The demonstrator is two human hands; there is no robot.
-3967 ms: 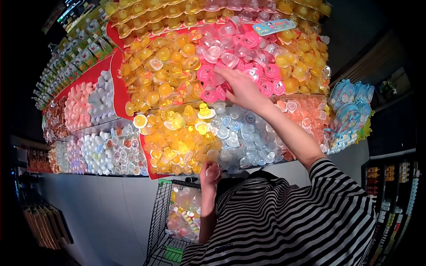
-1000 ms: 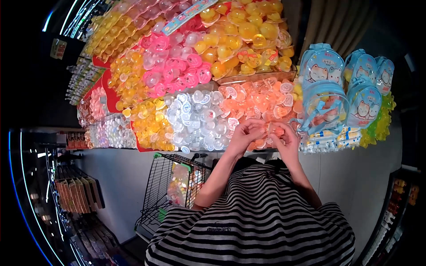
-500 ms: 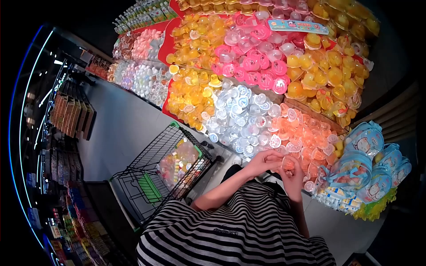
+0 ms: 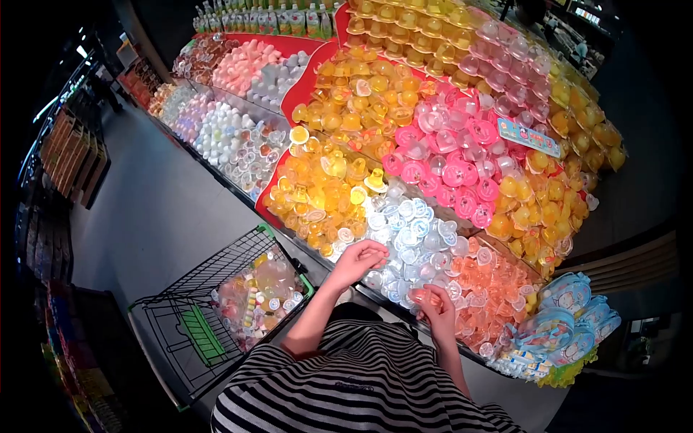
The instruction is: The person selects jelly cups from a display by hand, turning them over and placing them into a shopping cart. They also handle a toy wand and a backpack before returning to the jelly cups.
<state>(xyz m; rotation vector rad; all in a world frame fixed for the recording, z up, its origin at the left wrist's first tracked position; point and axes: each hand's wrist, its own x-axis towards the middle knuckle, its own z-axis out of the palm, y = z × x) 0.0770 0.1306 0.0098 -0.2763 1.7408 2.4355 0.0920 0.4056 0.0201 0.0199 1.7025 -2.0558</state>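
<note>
My left hand (image 4: pixel 358 264) is over the front of the display, beside the clear jelly cups (image 4: pixel 408 227), with its fingers curled inward. What it holds, if anything, is too small to make out. Lower and to the right, my right hand (image 4: pixel 437 310) has its thumb and fingers drawn together on a small orange-tinted jelly cup (image 4: pixel 418 294). The orange jelly cups (image 4: pixel 491 289) lie in the bin just right of that hand. Yellow jelly cups (image 4: pixel 317 195) fill the bin beyond my left hand.
A black wire shopping cart (image 4: pixel 195 289) with green trim stands at the left, holding a bag of mixed sweets (image 4: pixel 263 296). Pink jelly cups (image 4: pixel 462 169) lie farther back. Blue cartoon bags (image 4: pixel 559 325) sit at the display's right corner. Grey floor (image 4: pixel 159 187) runs along the left.
My hands were together at an orange jelly cup over the orange bin; now they are apart, the left nearer the clear and yellow cups. The view has turned, and more of the display's back shows.
</note>
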